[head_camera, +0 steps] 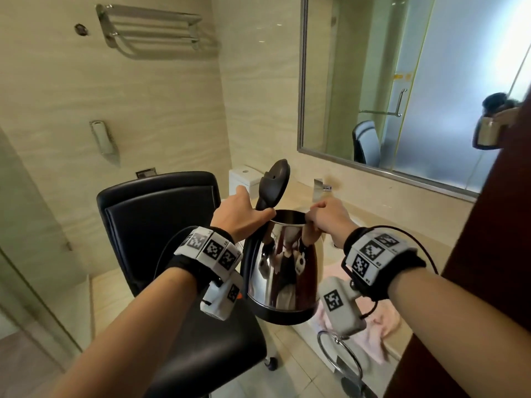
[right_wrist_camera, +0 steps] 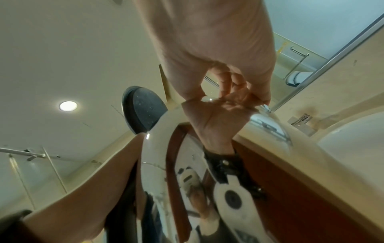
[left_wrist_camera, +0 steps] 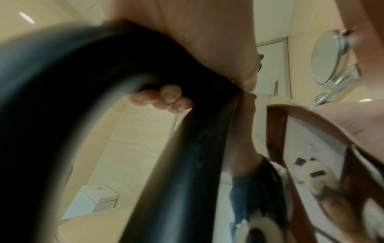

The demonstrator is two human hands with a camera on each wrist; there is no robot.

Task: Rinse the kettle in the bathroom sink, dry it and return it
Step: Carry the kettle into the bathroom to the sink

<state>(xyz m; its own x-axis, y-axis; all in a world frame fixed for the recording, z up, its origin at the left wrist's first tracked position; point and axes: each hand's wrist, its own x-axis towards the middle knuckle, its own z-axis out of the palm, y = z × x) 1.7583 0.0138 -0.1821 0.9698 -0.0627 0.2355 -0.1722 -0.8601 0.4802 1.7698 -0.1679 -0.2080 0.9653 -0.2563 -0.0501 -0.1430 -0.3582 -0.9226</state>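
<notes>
Presently: kettle [head_camera: 283,265], steel, upright, lid [head_camera: 274,183] hinged open and standing up, held in the air between both hands over the chair [head_camera: 161,225], the sink [right_wrist_camera: 353,141] lying off to the right beyond the counter edge. Left hand [head_camera: 240,216] curls round the black handle [left_wrist_camera: 187,148], fingers [left_wrist_camera: 166,100] wrapped underneath; right hand [head_camera: 330,218] pinches the rim at the spout side, nearer the sink.
</notes>
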